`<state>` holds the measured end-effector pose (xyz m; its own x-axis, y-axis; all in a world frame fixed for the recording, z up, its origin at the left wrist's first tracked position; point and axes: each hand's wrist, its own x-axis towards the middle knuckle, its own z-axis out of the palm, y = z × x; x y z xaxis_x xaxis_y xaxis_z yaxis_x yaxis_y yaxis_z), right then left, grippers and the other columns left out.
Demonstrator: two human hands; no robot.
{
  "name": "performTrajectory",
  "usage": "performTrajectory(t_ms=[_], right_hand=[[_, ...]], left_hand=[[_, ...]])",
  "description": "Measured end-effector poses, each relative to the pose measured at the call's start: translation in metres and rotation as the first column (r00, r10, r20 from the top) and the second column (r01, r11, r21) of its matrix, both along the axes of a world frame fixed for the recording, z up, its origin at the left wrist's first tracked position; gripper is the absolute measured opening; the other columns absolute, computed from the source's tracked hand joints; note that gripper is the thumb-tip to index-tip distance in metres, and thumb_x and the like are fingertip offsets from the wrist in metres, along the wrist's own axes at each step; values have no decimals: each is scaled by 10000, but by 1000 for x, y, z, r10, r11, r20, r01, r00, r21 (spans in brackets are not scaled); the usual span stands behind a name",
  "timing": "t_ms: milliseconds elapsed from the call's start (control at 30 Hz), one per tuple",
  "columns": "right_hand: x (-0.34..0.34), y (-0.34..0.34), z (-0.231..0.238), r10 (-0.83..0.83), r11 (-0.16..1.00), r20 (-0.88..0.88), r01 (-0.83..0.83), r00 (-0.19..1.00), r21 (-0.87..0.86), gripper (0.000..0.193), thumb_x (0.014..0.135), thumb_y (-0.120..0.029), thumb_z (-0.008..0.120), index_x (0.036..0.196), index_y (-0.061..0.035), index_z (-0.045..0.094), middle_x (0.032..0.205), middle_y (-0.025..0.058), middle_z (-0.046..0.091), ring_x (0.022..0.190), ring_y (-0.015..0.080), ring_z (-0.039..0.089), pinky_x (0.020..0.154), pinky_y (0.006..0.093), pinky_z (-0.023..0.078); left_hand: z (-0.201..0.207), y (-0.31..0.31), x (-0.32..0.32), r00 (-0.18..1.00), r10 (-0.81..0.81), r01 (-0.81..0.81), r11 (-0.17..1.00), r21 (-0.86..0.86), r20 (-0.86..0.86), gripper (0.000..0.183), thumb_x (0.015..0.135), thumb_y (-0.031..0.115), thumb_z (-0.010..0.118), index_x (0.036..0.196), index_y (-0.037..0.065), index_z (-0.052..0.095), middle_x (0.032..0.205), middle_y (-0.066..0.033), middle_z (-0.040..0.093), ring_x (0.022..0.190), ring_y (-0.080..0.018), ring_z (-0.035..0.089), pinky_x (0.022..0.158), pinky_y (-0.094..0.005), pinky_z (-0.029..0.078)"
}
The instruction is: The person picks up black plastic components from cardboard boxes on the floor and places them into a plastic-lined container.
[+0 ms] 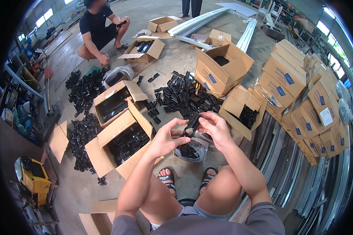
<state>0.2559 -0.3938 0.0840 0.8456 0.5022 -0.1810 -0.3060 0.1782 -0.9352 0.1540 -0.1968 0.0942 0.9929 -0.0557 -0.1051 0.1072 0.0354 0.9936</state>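
Observation:
In front of my knees, my right hand [215,129] pinches a dark, oblong black plastic part [192,123] between thumb and fingers. My left hand [168,138] comes up to it from the other side, fingers curled and thumb at a smaller black piece [187,133] at the part's lower end. Exactly how the two pieces meet is too small to make out. Just beneath my hands, between my feet, a small box lined with clear plastic [202,155] holds small black pieces. Beyond lies a large heap of black plastic parts [184,94].
Open cartons [91,154] of black parts stand to my left, with more heaps [82,135] beside them. At right are an open carton [239,92], stacked closed cartons [282,74] and long metal profiles [298,172]. A co-worker [102,31] squats at the far left.

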Motion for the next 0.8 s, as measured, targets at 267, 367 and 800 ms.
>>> performTrajectory(t_ms=[267, 367, 800], right_hand=[[0, -8, 2, -24, 999, 100, 26, 995, -21, 302, 937, -162, 716, 1160, 18, 620, 1010, 89, 697, 850, 135, 679, 772, 275, 567], [0, -7, 1, -40, 999, 94, 42, 995, -21, 297, 938, -167, 714, 1147, 21, 618, 1001, 88, 693, 840, 134, 678, 763, 275, 569], [0, -3, 4, -73, 997, 121, 77, 990, -27, 313, 952, -167, 696, 1189, 13, 598, 1018, 82, 685, 875, 118, 656, 753, 269, 556]], left_hand=[[8, -6, 0, 999, -26, 26, 1000, 6, -44, 599, 894, 27, 737, 1445, 86, 510, 1069, -108, 729, 951, -95, 636, 831, -261, 532], [7, -12, -1, 1000, -11, 11, 1000, 10, -27, 611, 890, 34, 744, 1454, 87, 514, 1072, -89, 734, 938, -81, 633, 835, -255, 529], [0, -18, 0, 997, 71, -72, 997, -27, -22, 604, 879, 4, 744, 1439, 83, 532, 1104, -91, 738, 933, -67, 636, 844, -248, 533]])
